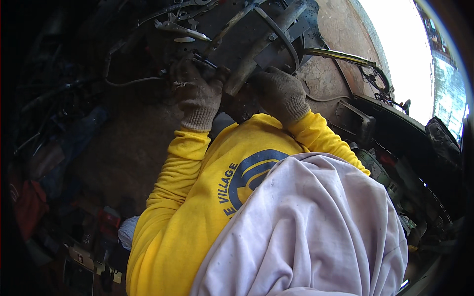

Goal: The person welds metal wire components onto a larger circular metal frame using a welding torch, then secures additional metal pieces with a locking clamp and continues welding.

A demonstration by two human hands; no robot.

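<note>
Both my hands wear dirty knitted work gloves and meet low in front of my chest, over dark metalwork. My left hand is closed, its fingers curled by a thin dark metal piece; shadow hides what they grip. A thick, worn metal tube runs diagonally between the hands. Right of its lower end, my right hand is curled closed, knuckles up. Its fingertips are hidden beneath, so what it grips cannot be made out. Beyond the left hand lies an open-ended wrench on a dark surface.
More wrenches lie at the far left. A black curved hose crosses the tube. One thin cable loops left of my hands. At right, a yellowish rod reaches toward coiled black cable. Dark clutter, including a red item, fills the lower left.
</note>
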